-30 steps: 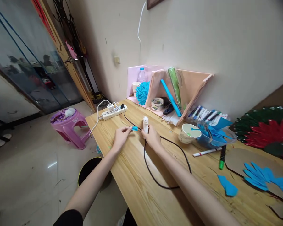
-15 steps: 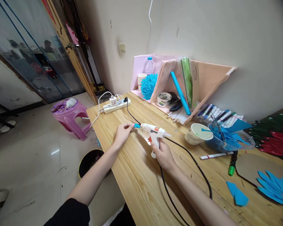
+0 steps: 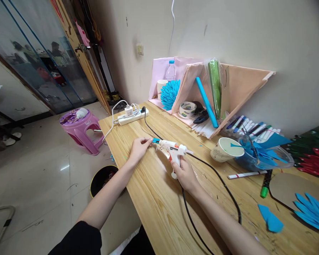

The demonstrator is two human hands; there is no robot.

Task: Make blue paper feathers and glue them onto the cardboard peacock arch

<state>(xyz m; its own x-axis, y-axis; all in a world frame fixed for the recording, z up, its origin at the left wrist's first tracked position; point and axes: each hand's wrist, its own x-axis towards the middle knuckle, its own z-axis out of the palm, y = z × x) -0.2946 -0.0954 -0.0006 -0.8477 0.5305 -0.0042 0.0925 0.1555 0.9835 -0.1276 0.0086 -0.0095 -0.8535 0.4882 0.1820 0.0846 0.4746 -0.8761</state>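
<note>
My right hand is wrapped round the handle of a white hot glue gun, whose nozzle points left. A clear glue stick pokes out of its rear end. In a pinch, my left hand holds a small blue paper petal right at the nozzle; whether the two touch I cannot tell. Both hands are above the wooden table. A black cord loops round behind my right hand.
A power strip lies at the table's far left corner. Rightward stand a paper cup, a clear bowl of blue pieces, a marker and cardboard with blue petals. A bin and pink stool are on the floor.
The view has shifted slightly. My left hand still pinches the blue petal at the nozzle, its angle a little different, and my right hand keeps its hold on the glue gun.
</note>
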